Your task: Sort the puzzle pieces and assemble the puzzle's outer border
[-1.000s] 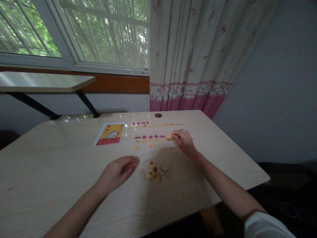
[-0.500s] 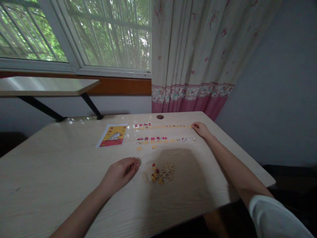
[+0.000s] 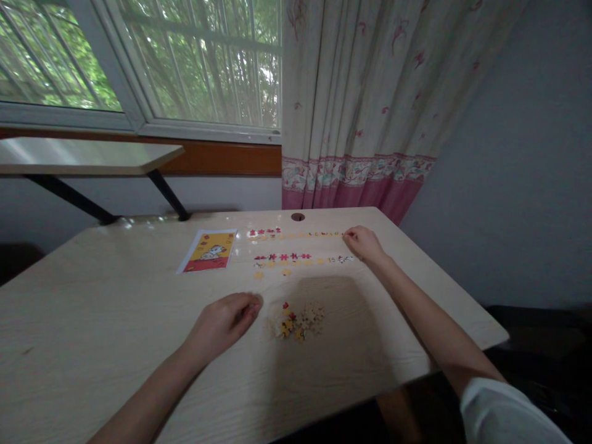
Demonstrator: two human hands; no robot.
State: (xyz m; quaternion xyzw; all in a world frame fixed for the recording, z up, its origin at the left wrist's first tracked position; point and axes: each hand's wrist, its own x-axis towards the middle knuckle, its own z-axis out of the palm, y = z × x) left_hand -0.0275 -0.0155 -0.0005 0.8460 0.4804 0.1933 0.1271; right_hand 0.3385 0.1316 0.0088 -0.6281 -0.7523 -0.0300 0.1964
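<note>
Two rows of small jigsaw pieces lie on the pale wooden table (image 3: 92, 320): a far row (image 3: 296, 234) and a near row (image 3: 300, 259), red and yellow. My right hand (image 3: 363, 243) reaches to the right end of the far row, its fingers pinched together at the last piece there; what they hold is too small to make out. My left hand (image 3: 222, 324) rests on the table with its fingers curled, just left of a loose pile of pieces (image 3: 298, 320). A yellow and red picture card (image 3: 207, 250) lies left of the rows.
A round cable hole (image 3: 297, 216) sits near the table's far edge. Behind it hang a flowered curtain (image 3: 361, 105) and a window (image 3: 152, 61). A second tabletop on black brackets (image 3: 83, 157) stands at the left. The table's right edge drops off near my right elbow.
My right hand left the near row, swung out to the far row's right end, and has now drawn slightly left along it. My left hand has stayed where it was.
</note>
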